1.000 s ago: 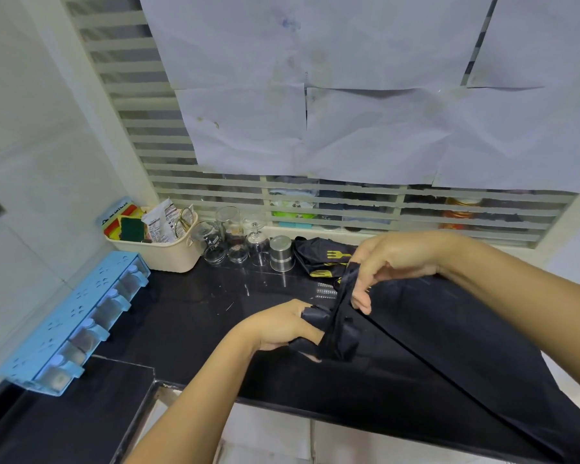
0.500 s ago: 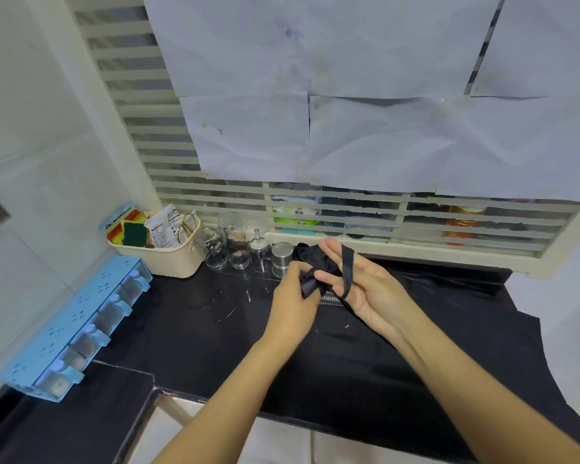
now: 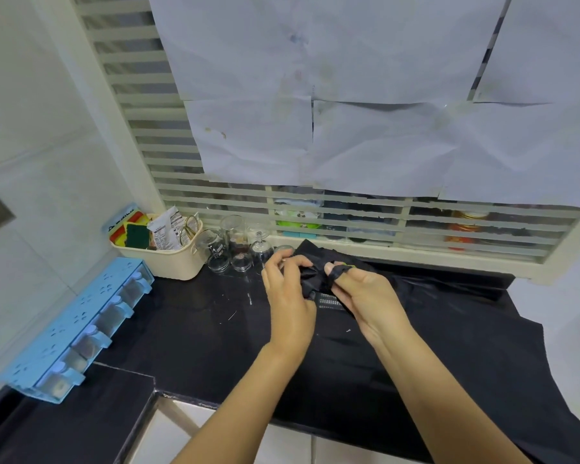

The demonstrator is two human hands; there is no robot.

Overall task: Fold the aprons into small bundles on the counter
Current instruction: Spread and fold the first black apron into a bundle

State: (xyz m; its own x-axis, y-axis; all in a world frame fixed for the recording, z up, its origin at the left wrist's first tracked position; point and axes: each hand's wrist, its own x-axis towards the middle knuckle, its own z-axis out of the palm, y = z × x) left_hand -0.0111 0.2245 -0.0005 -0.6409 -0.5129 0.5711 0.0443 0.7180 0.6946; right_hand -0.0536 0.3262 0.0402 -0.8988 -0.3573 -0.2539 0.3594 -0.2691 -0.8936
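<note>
A black apron (image 3: 442,346) lies spread over the right half of the dark counter (image 3: 195,323), its lower edge hanging over the front. Both hands work on a bunched black strap (image 3: 310,276) of it near the back. My left hand (image 3: 290,296) pinches the bunch from the left with curled fingers. My right hand (image 3: 365,296) holds the other end, with the strap looped over its fingertips. A second, folded black apron (image 3: 312,251) lies just behind the hands, mostly hidden.
A cream basket (image 3: 166,259) with sponges and packets stands at the back left, several glass jars (image 3: 235,249) beside it. A blue spice rack (image 3: 77,326) lies along the left wall. The slatted window (image 3: 215,195) behind is covered with paper sheets.
The apron, held up near the front edge a second ago, now lies flat. Both hands moved to the back of the counter and gathered its strap into a tight bunch between them.
</note>
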